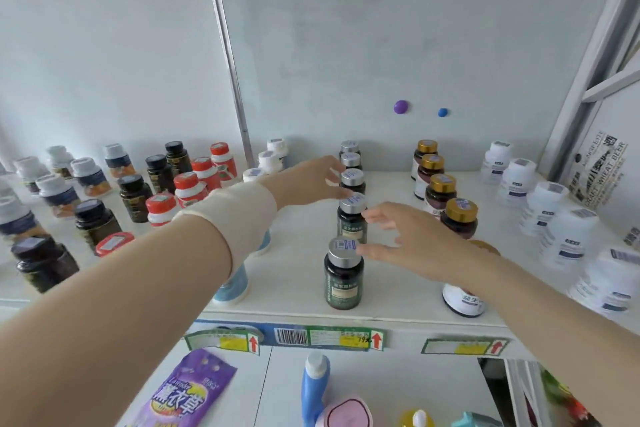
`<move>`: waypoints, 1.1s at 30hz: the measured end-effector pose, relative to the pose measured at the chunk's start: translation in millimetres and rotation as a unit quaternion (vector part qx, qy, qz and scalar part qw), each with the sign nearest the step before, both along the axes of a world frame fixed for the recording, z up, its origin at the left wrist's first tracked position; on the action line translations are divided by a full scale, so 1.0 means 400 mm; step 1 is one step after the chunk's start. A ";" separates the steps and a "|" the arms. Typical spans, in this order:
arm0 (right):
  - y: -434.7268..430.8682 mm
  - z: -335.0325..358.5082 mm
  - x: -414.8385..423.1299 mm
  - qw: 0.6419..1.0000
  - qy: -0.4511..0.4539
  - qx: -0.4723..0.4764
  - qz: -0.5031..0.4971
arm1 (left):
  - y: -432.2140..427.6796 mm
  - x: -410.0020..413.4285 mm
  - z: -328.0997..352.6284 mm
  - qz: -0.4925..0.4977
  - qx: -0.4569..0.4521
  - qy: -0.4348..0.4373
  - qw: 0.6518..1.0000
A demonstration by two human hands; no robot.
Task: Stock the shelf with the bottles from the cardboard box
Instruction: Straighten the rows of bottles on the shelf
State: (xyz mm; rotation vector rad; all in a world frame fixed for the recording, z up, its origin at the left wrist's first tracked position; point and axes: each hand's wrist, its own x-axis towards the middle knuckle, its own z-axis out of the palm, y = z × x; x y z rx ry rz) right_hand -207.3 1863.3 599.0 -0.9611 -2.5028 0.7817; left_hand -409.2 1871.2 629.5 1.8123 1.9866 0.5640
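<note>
The shelf's [294, 274] bottles [351, 218] (silver-capped) stand between left-hand fingers [333, 174] and right-hand fingers [375, 217].

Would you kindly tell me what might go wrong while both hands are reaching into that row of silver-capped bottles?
The right hand has spread fingers beside the front bottle, which stands near the shelf edge; a nudge might tip it off.
The left hand reaches deep into the tight row; one knocked bottle may topple its neighbours.
The left wrist wrap passes over a pale blue bottle and could brush it.
</note>
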 end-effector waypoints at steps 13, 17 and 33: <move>-0.072 -0.179 -0.050 0.978 0.157 -0.106 -0.088 | 0.044 0.002 -0.122 -0.059 0.018 -0.132 0.989; -0.072 -0.170 -0.039 0.977 0.163 -0.106 -0.088 | 0.034 0.006 -0.112 -0.056 -0.008 -0.153 0.987; -0.056 -0.143 -0.019 0.982 0.145 -0.103 -0.064 | -0.006 0.019 -0.091 -0.045 -0.015 -0.042 0.998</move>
